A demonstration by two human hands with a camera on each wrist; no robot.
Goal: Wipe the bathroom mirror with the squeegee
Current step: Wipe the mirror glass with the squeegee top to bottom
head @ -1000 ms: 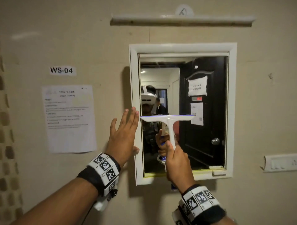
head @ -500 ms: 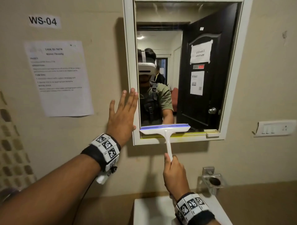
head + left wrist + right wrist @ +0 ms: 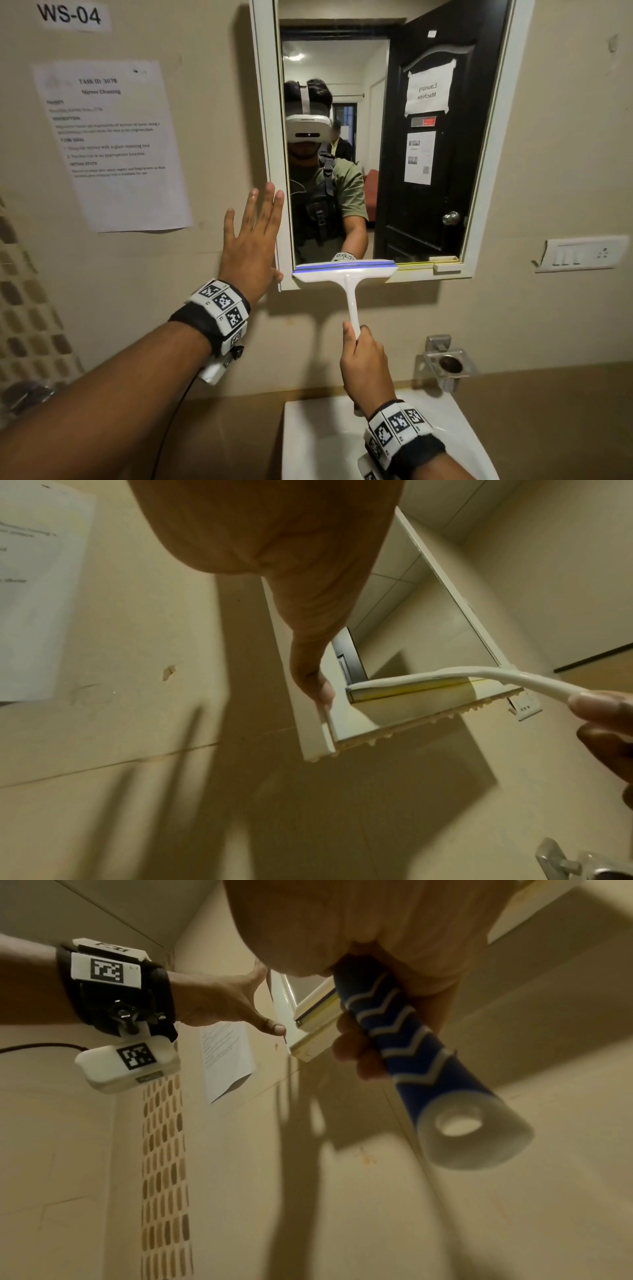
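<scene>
Two hands: right hand (image 3: 366, 368) grips squeegee (image 3: 346, 274) at mirror (image 3: 394, 154) bottom; left hand (image 3: 251, 246), flat, braces frame beside paper notice (image 3: 113, 144).

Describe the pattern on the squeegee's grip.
Blue with white zigzag stripes on the squeegee's grip; clearest in the right wrist view.

Wall label (image 3: 70, 15), top left of wall: "WS-04". Paper sheet (image 3: 113, 144) taped to wall left of mirror (image 3: 342, 137): "TASK ID: 3078", "Mirror Cleaning", hdgs "TASK GOAL" and "INITIAL STATE"; body txt too small to read. Notice (image 3: 428, 90) on black door (image 3: 445, 192), seen reflected in mirror: "Laundry Machine", reversed; other door sheets illegible.
</scene>
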